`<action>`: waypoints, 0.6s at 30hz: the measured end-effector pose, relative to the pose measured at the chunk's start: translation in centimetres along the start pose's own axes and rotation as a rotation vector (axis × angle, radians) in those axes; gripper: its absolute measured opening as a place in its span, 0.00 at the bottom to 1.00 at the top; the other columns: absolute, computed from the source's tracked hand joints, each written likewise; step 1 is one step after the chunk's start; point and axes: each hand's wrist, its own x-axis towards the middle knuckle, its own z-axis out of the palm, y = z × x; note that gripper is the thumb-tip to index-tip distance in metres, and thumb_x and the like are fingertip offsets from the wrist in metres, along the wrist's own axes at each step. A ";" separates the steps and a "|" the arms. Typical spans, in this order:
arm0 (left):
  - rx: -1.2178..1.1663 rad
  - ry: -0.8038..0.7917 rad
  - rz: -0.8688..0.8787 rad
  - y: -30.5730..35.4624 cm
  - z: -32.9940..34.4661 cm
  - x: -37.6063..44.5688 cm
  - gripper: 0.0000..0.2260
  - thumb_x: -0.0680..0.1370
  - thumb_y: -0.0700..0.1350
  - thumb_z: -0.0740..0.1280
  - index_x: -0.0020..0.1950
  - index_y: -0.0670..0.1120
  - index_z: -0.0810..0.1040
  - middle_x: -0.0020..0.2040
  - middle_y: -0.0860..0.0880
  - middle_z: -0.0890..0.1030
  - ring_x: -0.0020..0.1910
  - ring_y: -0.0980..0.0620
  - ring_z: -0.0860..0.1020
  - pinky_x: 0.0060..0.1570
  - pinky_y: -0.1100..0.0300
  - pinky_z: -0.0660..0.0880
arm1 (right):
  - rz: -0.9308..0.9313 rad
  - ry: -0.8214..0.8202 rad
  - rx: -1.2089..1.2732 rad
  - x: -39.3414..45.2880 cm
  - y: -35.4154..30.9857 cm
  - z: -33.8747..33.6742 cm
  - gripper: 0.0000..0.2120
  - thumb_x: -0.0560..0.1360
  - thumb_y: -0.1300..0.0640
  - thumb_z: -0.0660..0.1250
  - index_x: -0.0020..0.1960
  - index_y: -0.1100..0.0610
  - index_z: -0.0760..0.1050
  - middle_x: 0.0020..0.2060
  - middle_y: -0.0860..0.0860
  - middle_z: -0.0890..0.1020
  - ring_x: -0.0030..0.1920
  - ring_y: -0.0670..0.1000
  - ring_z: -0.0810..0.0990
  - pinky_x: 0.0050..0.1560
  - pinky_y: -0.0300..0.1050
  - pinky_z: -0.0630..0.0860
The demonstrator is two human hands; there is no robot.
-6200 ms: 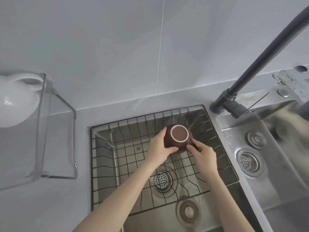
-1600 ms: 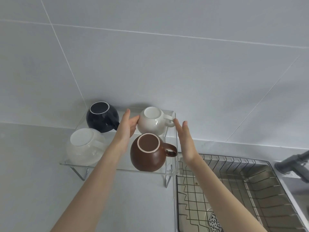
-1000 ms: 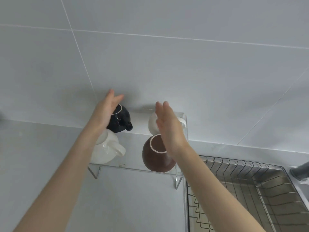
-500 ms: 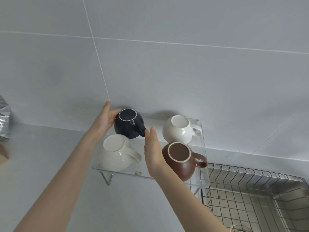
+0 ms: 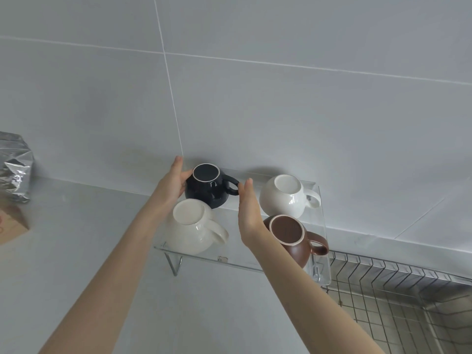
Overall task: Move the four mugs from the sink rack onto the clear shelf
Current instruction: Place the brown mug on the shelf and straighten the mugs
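Note:
Several mugs stand upside down on the clear shelf point(image 5: 237, 263): a dark navy mug point(image 5: 208, 189) at the back left, a cream mug point(image 5: 190, 227) in front of it, a white mug point(image 5: 284, 196) at the back right and a brown mug point(image 5: 293, 241) at the front right. My left hand point(image 5: 172, 185) cups the left side of the navy mug. My right hand point(image 5: 249, 215) is flat and open, its fingertips at the navy mug's handle. The sink rack point(image 5: 398, 297) shows at the lower right with no mug visible in it.
A silver foil bag point(image 5: 14, 169) and a brown box point(image 5: 11, 223) stand on the grey counter at the far left. The tiled wall rises right behind the shelf. The shelf's right end sits close to the sink rack.
The navy mug has turned so its handle now points right instead of toward me. My right hand has moved up to that handle; my left hand stays on the mug's left side.

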 end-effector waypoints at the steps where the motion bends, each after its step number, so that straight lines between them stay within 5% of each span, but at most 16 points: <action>1: -0.010 -0.003 -0.012 -0.2 -0.1 -0.1 0.29 0.78 0.59 0.41 0.66 0.46 0.70 0.71 0.47 0.68 0.72 0.51 0.62 0.72 0.59 0.55 | 0.002 0.004 0.000 0.0 0.0 0.0 0.28 0.78 0.41 0.40 0.74 0.51 0.53 0.75 0.46 0.56 0.75 0.47 0.49 0.73 0.46 0.46; 13: -0.100 -0.007 0.014 -1.5 -1.3 -2.3 0.31 0.77 0.61 0.42 0.66 0.43 0.70 0.69 0.48 0.71 0.70 0.51 0.66 0.72 0.55 0.58 | -0.029 -0.033 0.040 -2.9 1.4 0.1 0.26 0.78 0.42 0.44 0.74 0.49 0.52 0.75 0.46 0.56 0.75 0.46 0.53 0.71 0.41 0.49; 18: -0.127 0.087 0.042 -2.8 -1.8 -4.9 0.29 0.80 0.54 0.41 0.61 0.39 0.74 0.59 0.44 0.77 0.57 0.50 0.75 0.60 0.61 0.65 | -0.092 0.017 -0.111 -7.0 4.7 -0.9 0.24 0.79 0.46 0.48 0.71 0.55 0.62 0.71 0.52 0.67 0.70 0.50 0.65 0.56 0.31 0.61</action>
